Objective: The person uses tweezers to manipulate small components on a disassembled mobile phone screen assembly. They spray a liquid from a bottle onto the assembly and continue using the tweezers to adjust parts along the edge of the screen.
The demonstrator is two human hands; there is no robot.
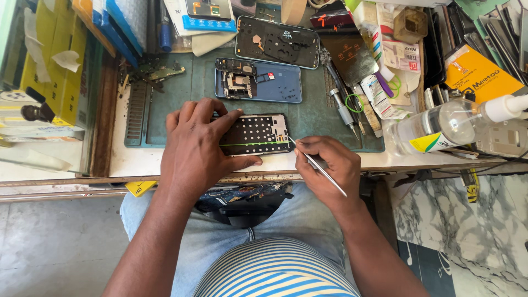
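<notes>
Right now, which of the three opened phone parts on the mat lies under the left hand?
The nearest phone part, black with rows of pale dots, at the mat's front edge. The left hand presses on it; the blue one and the dark frame lie farther back, untouched.

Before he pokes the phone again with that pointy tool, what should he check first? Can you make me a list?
1. Left hand presses the phone frame flat on the mat: ok.
2. Tweezers gripped in right hand: ok.
3. Tip at the frame's right edge: ok.
4. Frame fully on the mat: not ok, its near edge lies over the bench edge.
5. Spray bottle clear of the hands: ok.
6. Loose screws nearby: cannot tell.
</notes>
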